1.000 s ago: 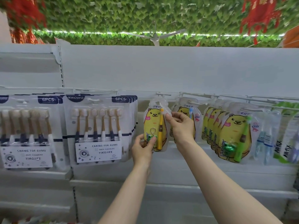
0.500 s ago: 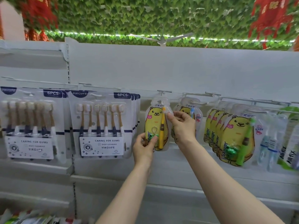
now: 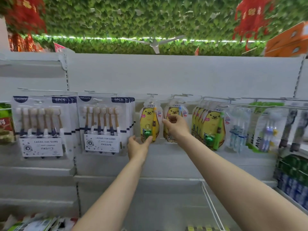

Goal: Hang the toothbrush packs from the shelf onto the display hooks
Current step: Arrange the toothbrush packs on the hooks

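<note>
**Left hand** (image 3: 139, 146): thumb on the lower front of the bear pack (image 3: 149, 120), fingers behind its btm-left corner, a light pinch. The fingertips are hidden by the pack.

**Right hand** (image 3: 176, 126): fingers loosely curled, nothing seen in its grip. It covers the middle of the second bear pack (image 3: 173, 109); whether it touches that pack cannot be told.

**Bear pack:** hangs on a hook (image 3: 152, 94); the hang-hole at top is washed out & hard to read. Long axis vert., printed face toward the person. Yellow brush (image 3: 154, 125) inside w/ head up; green toy (image 3: 147, 133) at btm, just above the thumb.

**Surroundings:** right of the hands, a row of like bear packs (image 3: 211, 129) overlaps front to back, only the first fully seen. To the left, 6-pc packs (image 3: 103, 124) in stacks, rear ones showing as edges only. Btm-left, loose packs (image 3: 33, 224), blurred & cut off by the frame edge.
</note>
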Available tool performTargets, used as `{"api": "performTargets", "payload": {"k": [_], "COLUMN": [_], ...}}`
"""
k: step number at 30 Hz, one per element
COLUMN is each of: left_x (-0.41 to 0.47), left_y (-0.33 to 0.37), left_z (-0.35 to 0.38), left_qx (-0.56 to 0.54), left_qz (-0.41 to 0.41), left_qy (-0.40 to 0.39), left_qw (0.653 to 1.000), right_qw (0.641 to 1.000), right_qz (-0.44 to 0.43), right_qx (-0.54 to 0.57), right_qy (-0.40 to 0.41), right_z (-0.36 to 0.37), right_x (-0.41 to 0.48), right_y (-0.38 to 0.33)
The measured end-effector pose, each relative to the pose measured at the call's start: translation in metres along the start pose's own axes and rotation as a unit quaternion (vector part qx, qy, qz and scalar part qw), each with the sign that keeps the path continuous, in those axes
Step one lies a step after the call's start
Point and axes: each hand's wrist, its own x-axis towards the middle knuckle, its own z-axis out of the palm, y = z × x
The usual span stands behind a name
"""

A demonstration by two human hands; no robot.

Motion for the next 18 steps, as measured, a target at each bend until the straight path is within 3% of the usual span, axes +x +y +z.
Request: {"api": "performTargets", "payload": {"k": [5, 9, 13, 15, 18], "left_x": [-0.049, -0.090, -0.134, -0.153, -0.178], "left_y": [0.023, 0.056, 0.088, 0.103, 0.123], "left_z": [-0.028, -0.046, -0.039, -0.027, -0.002], "left_qx": [0.212, 0.394, 0.481, 0.500, 0.517], "left_qz": [0.091, 0.232, 0.281, 0.287, 0.317], "left_qy": [-0.061, -0.109, -0.154, -0.169, -0.177], "left_qw": [0.971, 0.882, 0.816, 0.800, 0.775], "right_qw": [0.973, 0.895, 0.811, 0.795, 0.805], "right_qz": [-0.058, -0.137, -0.202, -0.196, -0.175], "right_qx": [-0.213, -0.404, -0.532, -0.559, -0.556], "right_qy": [-0.066, -0.128, -0.134, -0.129, -0.111], "right_z": [-0.058, -0.112, -0.166, -0.195, -0.241], "right_x": [-0.050, -0.091, -0.130, -0.145, -0.158], "right_y": [-0.018, -0.037, -0.050, -0.054, -0.052]}}
